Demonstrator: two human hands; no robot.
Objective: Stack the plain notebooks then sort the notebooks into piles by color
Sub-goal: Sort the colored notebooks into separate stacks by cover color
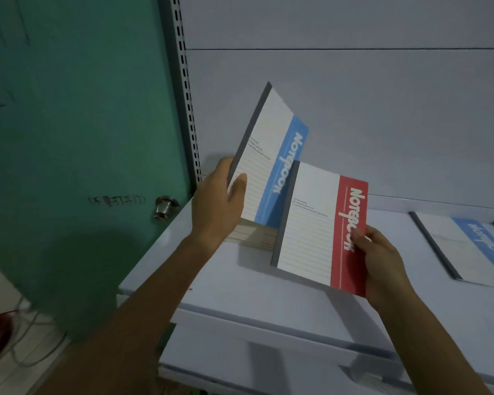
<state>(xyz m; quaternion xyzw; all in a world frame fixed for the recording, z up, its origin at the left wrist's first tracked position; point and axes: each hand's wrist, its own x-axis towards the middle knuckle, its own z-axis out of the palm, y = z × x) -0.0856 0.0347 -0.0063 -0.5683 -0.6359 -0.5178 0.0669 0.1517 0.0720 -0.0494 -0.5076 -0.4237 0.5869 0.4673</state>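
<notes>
Dim, soft focus, wide-angle edge distortion

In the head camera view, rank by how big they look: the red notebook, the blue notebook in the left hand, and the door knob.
Largest, tied: red notebook and blue notebook; they look alike, and the red one is nearer and overlaps the blue, so no ranking.
Smallest: door knob.

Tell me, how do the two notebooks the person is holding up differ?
The blue-banded notebook carries a blue strip, the red-banded notebook a red one. The left hand grips the blue one by its spine edge; the right hand pinches the red one by its coloured edge. The blue one sits higher and behind; the red one overlaps its lower corner. Both have white lined covers, dark spines and the word Notebook.
</notes>
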